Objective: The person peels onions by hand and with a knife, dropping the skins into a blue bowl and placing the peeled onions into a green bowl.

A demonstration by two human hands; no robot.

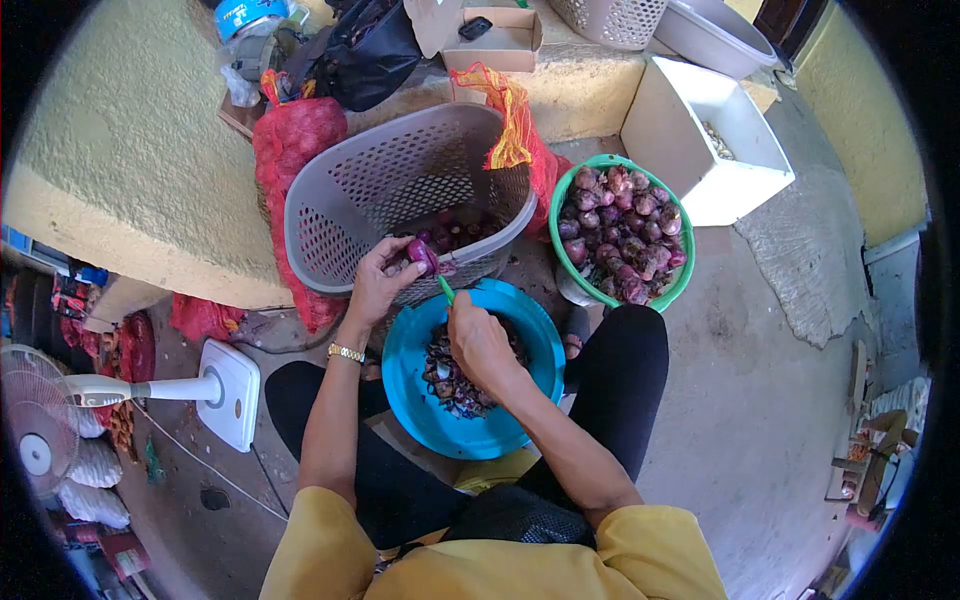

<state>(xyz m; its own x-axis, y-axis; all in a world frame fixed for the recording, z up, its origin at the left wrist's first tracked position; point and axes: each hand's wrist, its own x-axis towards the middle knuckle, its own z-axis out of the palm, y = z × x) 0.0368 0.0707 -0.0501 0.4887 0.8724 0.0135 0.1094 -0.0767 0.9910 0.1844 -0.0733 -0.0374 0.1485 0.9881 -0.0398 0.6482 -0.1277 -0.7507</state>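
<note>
My left hand [378, 288] is closed around a red onion [422, 257], near the front rim of a grey plastic basket [320, 200]. In my right hand [480, 342] is a small knife [446, 289] with a green handle, its tip end close to the onion; the blade is hard to make out. Below both hands, a blue basin [400, 415] between my legs contains onion skins and scraps [455, 385]. Several purple onions [455, 232] lie at the bottom of the grey basket.
To the right stands a green-rimmed basin [684, 255] heaped with red onions [625, 225]. Behind it is a white box [665, 130]. Red mesh sacks [298, 130] flank the basket. A fan [45, 430] and white scale-like platform [230, 400] are at left.
</note>
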